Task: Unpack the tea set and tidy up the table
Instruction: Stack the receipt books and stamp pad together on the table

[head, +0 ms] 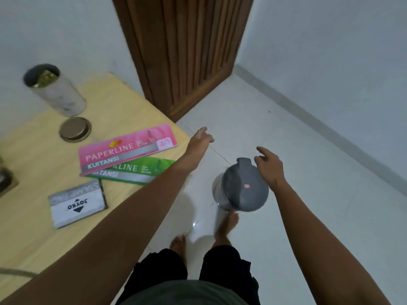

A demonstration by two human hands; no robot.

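Observation:
A small pedal bin with a grey lid (243,188) stands on the white floor, and my right foot touches its base. My right hand (269,167) hovers just above the bin's right side with relaxed fingers, holding nothing. My left hand (199,143) reaches out past the table's right corner, fingers straight, also holding nothing. On the light wooden table (26,234) lie a pink receipt book (127,146), a green receipt book (136,170) partly under it, and a grey stamp pad box (77,204). An open cylindrical tin (55,91) stands at the back with its round lid (74,129) beside it.
A brown wooden door (185,51) stands behind the table's far corner. White walls meet the tiled floor (308,194) at a grey skirting on the right. A dark object (5,179) sits at the table's left edge, cut off by the frame.

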